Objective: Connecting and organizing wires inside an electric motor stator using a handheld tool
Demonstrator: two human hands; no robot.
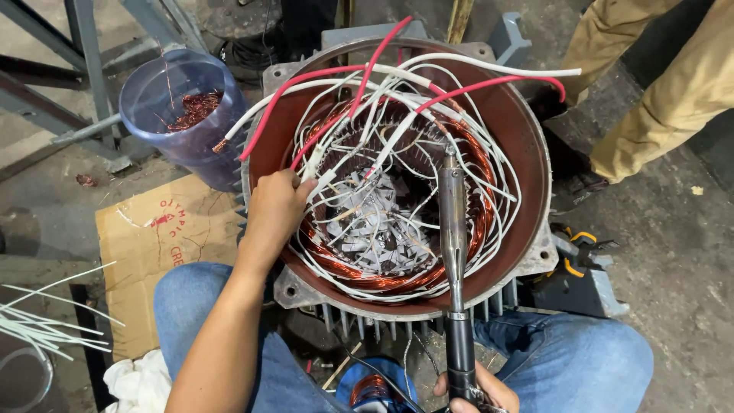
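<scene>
1. The stator (pixel 397 176), frame centre, is a round rust-red housing ringed with copper windings (pixel 382 279) and tangled white and red leads (pixel 359 92).
2. The right hand (pixel 478 394) is cut off at the bottom edge.
3. The left hand (pixel 275 206) pinches leads at the rim; the right hand's grip is pressed around a soldering iron (pixel 453 229), tip at the windings.

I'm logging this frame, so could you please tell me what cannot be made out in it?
- Head view: the right hand is cut off by the bottom edge, so its grip on the soldering iron is unclear.
- The left hand has its fingertips buried among the white wires.
- The person nearby is cut off by the top edge.
- The stator's floor is hidden by paper scraps.
</scene>
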